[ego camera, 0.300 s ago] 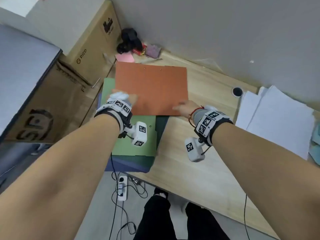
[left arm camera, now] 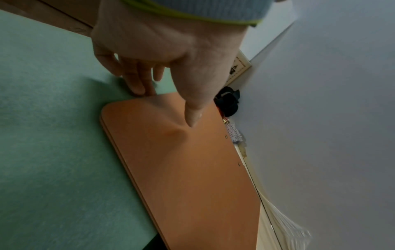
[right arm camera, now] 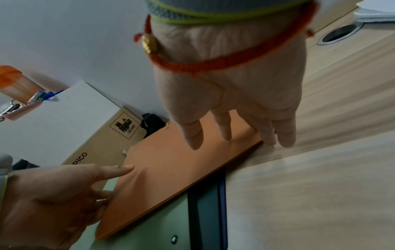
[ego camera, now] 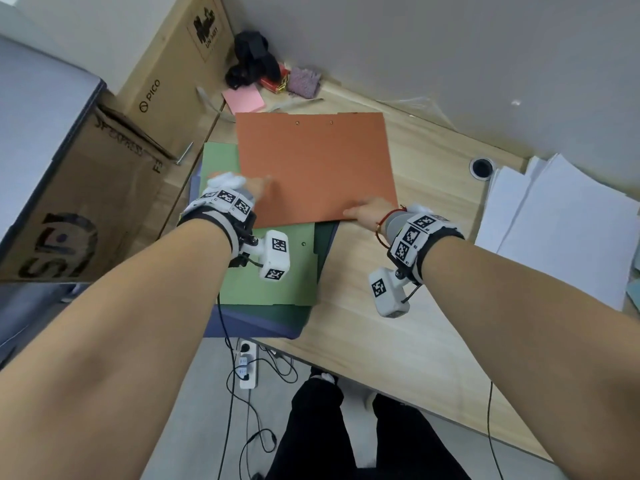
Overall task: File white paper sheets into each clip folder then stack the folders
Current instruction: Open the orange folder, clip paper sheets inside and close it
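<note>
Hands, two; left hand (ego camera: pixel 242 188), right hand (ego camera: pixel 367 211), on one orange folder (ego camera: pixel 315 164)

The cardboard box (ego camera: pixel 173 57) reads "PICO" and carries a "UN 3481" label (ego camera: pixel 204 31).

Plain orange folder (ego camera: pixel 311 168), pale green folder (ego camera: pixel 298 287), light woodgrain desk (ego camera: pixel 381 358).

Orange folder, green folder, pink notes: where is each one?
orange folder (ego camera: pixel 311 168), head view, middle of its cover.
green folder (ego camera: pixel 301 271), head view, bare near right part.
pink notes (ego camera: pixel 243 99), head view, top sheet.
</note>
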Demonstrator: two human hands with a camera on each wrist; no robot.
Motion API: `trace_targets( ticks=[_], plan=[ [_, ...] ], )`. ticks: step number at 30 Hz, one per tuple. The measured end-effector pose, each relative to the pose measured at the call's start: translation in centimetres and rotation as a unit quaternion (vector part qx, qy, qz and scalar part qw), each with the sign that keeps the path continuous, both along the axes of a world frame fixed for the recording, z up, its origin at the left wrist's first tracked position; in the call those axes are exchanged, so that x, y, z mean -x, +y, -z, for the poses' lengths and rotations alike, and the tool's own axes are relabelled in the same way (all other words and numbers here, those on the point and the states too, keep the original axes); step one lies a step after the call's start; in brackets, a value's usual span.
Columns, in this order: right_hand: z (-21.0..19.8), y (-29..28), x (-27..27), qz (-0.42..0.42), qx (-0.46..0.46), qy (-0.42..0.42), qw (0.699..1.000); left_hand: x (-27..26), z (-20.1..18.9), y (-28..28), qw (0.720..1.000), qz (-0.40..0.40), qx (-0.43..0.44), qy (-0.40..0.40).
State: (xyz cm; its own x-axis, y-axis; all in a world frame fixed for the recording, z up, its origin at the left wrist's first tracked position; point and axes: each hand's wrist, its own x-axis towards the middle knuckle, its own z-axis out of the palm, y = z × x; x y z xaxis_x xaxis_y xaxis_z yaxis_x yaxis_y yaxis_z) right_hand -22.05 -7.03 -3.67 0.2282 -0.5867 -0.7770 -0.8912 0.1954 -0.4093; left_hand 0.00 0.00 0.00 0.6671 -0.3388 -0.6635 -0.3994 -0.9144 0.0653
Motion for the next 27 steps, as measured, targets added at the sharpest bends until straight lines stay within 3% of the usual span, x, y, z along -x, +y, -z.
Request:
trace_targets(
  ticks=[4, 7, 9, 13, 17, 19, 22, 24, 26, 27],
  plan=[
    [-0.1, 0.1, 0.8, 0.004, -0.005, 0.007, 1.0, 0.3, 0.5, 0.7, 0.999, -0.043, -0.013, 0.001],
    [-0.3, -0.4, 1.8, 0.119, 0.02, -0.003, 0.993, 0.9, 2.5, 0.5, 0.98, -0.118, 0.106, 0.118],
    [-1.2, -0.6, 3.2, 0.242, 0.024, -0.015, 0.97, 2.3, 2.7, 0.0, 0.937, -0.188, 0.219, 0.198],
    [-3.1, -0.5, 5.4, 0.352, -0.056, -0.08, 0.931, 6.3, 1.0, 0.2, 0.871, -0.284, 0.283, 0.283],
    [-4.7, 0.6, 8.2, 0.489, -0.142, -0.225, 0.83, 10.8, -0.7, 0.6, 0.839, -0.321, 0.282, 0.336],
    [-5.8, 1.1, 10.2, 0.495, -0.12, -0.246, 0.825, 13.0, -1.3, 0.7, 0.84, -0.327, 0.264, 0.342],
    [-6.8, 1.5, 13.6, 0.5, -0.101, -0.262, 0.819, 15.1, -2.4, 1.2, 0.904, -0.274, 0.212, 0.251],
    [-7.0, 2.1, 16.8, 0.49, -0.086, -0.266, 0.826, 13.4, 1.8, 1.6, 0.965, -0.209, 0.14, 0.081],
    [-6.7, 2.6, 19.0, 0.454, -0.064, -0.25, 0.853, 10.8, 6.1, -1.2, 0.927, -0.28, 0.07, -0.239],
    [-6.5, 2.8, 19.8, 0.432, -0.055, -0.238, 0.868, 10.2, 6.7, -1.4, 0.929, -0.245, 0.064, -0.269]
  ],
)
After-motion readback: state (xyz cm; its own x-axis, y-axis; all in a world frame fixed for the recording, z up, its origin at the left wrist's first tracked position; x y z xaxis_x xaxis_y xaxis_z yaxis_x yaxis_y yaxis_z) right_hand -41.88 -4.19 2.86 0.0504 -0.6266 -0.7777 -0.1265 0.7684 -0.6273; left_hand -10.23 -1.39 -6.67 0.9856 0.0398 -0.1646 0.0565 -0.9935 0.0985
